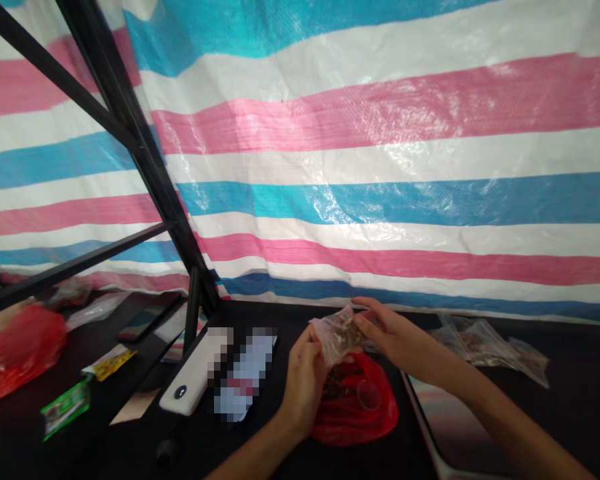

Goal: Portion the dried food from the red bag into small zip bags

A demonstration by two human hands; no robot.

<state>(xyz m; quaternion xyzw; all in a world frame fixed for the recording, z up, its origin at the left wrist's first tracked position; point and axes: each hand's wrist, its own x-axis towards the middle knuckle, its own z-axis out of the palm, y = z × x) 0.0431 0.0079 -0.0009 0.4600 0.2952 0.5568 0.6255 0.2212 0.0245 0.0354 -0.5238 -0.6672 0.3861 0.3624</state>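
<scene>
A small clear plastic bag (pixel 337 335) with brownish bits inside is held up between my two hands. My left hand (pixel 303 373) pinches its left side, fingers closed. On the right, my right hand (pixel 380 327) grips the bag's other edge between thumb and fingers. Just below them sits a red plastic bag (pixel 353 430), spread wide, with dark brown loose pieces (pixel 337 383) in it. A small clear round cup (pixel 369 395) lies among those pieces. What exactly the brownish bits are, I cannot make out.
Several filled clear bags (pixel 485 343) lie at the right, behind a shiny flat tablet-like panel (pixel 460 420). Left of my hands are a white power-bank-like block (pixel 195 377) and a blurred-out item (pixel 247 377). Beyond the black frame post (pixel 155 173) lie another red bag (pixel 25 350) and small packets (pixel 66 407).
</scene>
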